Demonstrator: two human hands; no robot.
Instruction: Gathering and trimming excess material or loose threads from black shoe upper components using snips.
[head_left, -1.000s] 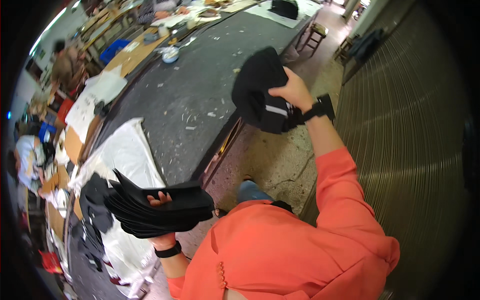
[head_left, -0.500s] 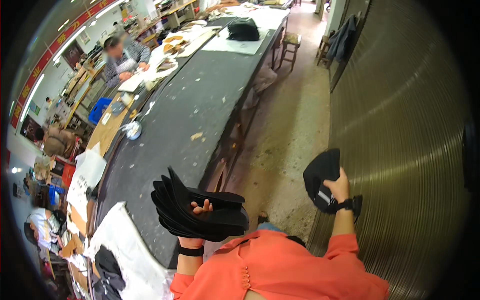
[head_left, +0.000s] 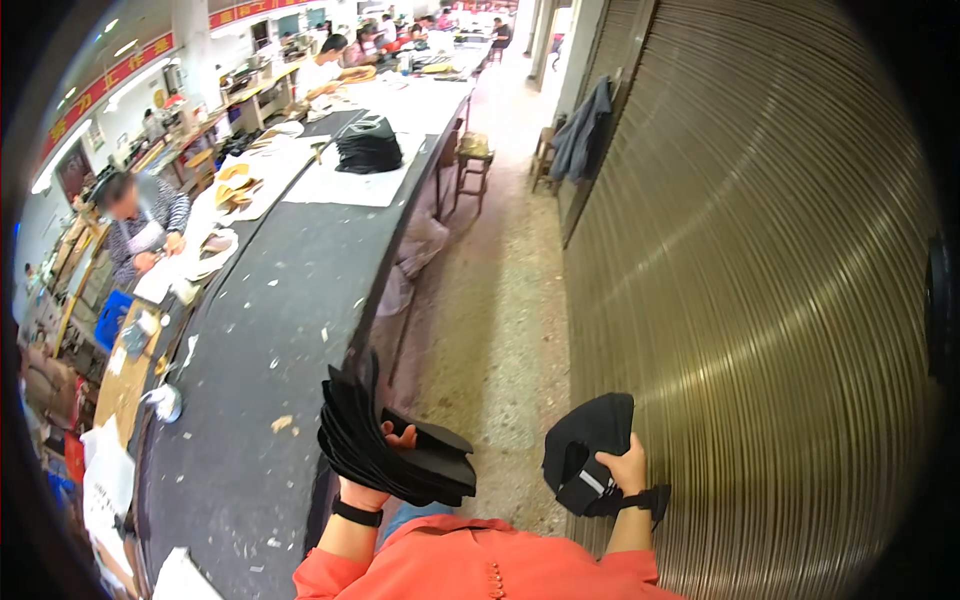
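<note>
My left hand (head_left: 401, 437) is closed round a fanned stack of curved black pieces (head_left: 352, 440) that look like shoe uppers. The fingertips show through the gap of the folded stack, and the palm is hidden beneath it. Low on the right, my right hand (head_left: 626, 466) grips a single black piece (head_left: 597, 425), also like a shoe upper, with an opening and a white stripe near its lower end. The thumb lies on its face. Both hands are held up in front of me, the left one beside the edge of the long dark table (head_left: 265, 350).
A pile of black pieces (head_left: 367, 147) rests on a white sheet at the table's far part. Past the table edge runs an aisle with a wooden stool (head_left: 473, 165). A ribbed metal shutter (head_left: 740, 300) walls the right. A seated co-worker (head_left: 140, 225) handles material at left.
My view has swung leftward in the picture and up, showing more of the aisle and far tables. Both hands keep their hold; the right hand and its piece sit lower and closer to the left.
</note>
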